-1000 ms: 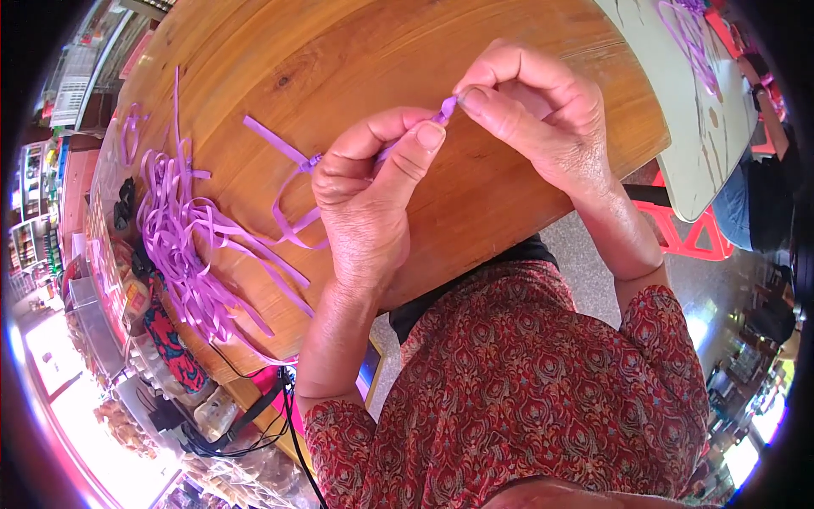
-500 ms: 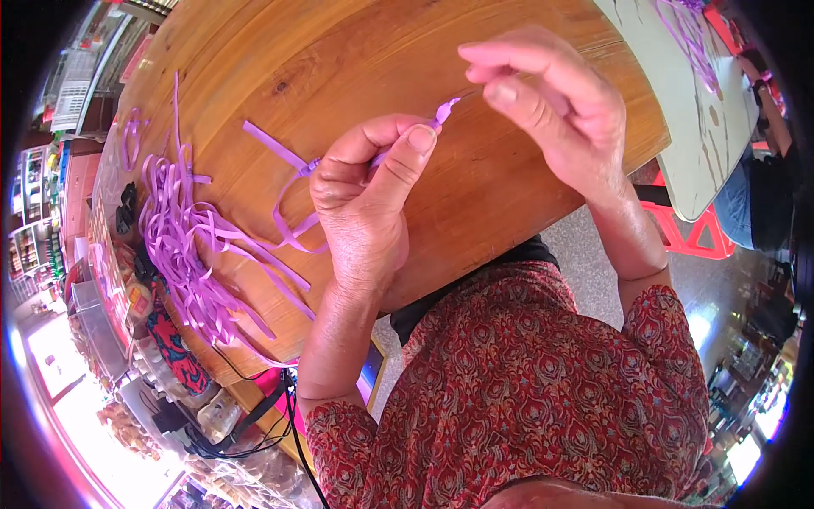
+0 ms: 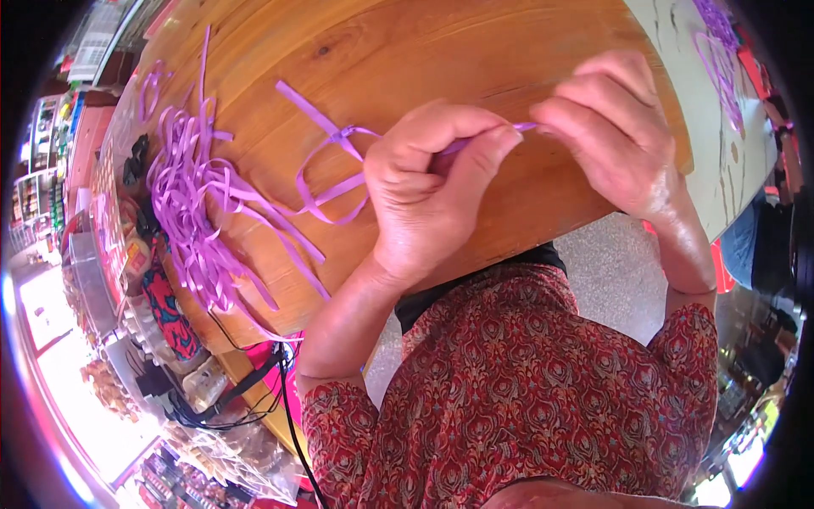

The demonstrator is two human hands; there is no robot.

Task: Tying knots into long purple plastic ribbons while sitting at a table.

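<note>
"Ribbon (image 3: pixel 526 126), thin and purple: where've we got it in the head view? Only view we have, btw."

"Right between the left hand (image 3: pixel 420 204) and the right hand (image 3: pixel 619 127), over the wooden surface (image 3: pixel 500 51). We see it poke out past the left thumb tip and run rightward, roughly level, to the other hand's fingertips."

"Ok, how are the hands set, and which is nearer?"

"Left one's pinched, thumb against bent forefinger, gripping the ribbon, with more of it showing inside the curl. Right one's partly curled, tips just at the ribbon's right end. They're bunched and blurry, so we can't tell if it's really got hold. Both are so close we wouldn't call either nearer."

"And the other purple stuff?"

"Just left of the gripping hand we've got a looped length (image 3: pixel 310 197) with a knot (image 3: pixel 342 134). Can't tell if it joins the held bit. Further left there's a tangled heap (image 3: pixel 193 199), well apart from the right hand."
</note>
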